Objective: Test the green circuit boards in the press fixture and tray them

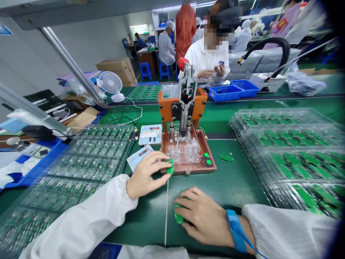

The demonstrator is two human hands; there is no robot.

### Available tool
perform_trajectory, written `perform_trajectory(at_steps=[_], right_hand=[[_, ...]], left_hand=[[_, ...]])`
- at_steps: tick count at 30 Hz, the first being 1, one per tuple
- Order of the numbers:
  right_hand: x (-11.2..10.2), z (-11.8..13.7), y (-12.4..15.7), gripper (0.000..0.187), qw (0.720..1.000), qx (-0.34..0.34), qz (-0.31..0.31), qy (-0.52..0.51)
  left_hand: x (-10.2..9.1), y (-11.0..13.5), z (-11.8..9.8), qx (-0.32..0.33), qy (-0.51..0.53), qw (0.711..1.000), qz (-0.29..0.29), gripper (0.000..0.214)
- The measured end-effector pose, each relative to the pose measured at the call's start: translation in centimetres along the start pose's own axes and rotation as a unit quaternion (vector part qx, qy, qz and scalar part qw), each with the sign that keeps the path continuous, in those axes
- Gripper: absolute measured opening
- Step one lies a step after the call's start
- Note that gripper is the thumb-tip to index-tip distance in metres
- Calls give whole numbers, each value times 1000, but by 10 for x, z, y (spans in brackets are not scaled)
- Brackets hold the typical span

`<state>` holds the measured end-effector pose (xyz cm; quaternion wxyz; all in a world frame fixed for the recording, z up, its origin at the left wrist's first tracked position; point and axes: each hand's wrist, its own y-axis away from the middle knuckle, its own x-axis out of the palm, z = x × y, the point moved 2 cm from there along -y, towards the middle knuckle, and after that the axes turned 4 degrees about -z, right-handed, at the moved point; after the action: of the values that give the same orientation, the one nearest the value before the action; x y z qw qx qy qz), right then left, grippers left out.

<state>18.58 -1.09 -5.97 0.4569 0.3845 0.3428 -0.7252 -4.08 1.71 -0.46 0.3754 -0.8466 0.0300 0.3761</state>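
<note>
My left hand [151, 172] pinches a small green circuit board [170, 167] between thumb and fingers, at the front left corner of a test fixture. My right hand [201, 212] wears a blue wrist strap [236, 230] and has its fingers closed over another green circuit board [178, 213], low over the green mat. The toggle-clamp test fixture [185, 169] has an orange frame, a clear acrylic plate and two green buttons. A single green board [226, 157] lies on the mat to the fixture's right.
Clear trays of boards stand on the left [88, 154], and stacked trays of green boards [293, 144] on the right. Two small digital-display boxes [150, 134] sit left of the fixture. Across the bench are a white fan [110, 83], blue bins [226, 92] and a co-worker [207, 59].
</note>
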Motion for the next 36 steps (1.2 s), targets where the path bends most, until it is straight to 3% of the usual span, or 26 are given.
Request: perform_trajectory(at_steps=[3, 7, 10, 15, 19, 22, 27, 36], right_hand=[[-1, -1, -1, 30, 1000, 0, 11, 8], [3, 0, -2, 17, 999, -14, 18, 28], [-3, 1, -4, 12, 1000, 8, 2, -20], [-51, -8, -9, 14, 991, 50, -64, -103], [-95, -36, -10, 14, 987, 70, -129, -68], [-111, -60, -12, 13, 980, 90, -173, -29], [-112, -88, -25, 20, 970, 75, -229, 16], [-101, -98, -36, 26, 974, 65, -216, 30]], left_hand=[[3, -15, 14, -18, -17, 1000, 7, 18], [11, -32, 24, -15, -19, 999, 32, 16], [16, -38, 26, -19, -20, 998, 52, 15], [16, -39, 27, -14, -35, 997, 63, 13], [16, -37, 27, 7, -37, 997, 65, 13], [17, -35, 28, 15, -29, 998, 60, 17], [18, -30, 29, 17, -27, 998, 56, 22], [21, -22, 32, 29, -18, 998, 49, 30]])
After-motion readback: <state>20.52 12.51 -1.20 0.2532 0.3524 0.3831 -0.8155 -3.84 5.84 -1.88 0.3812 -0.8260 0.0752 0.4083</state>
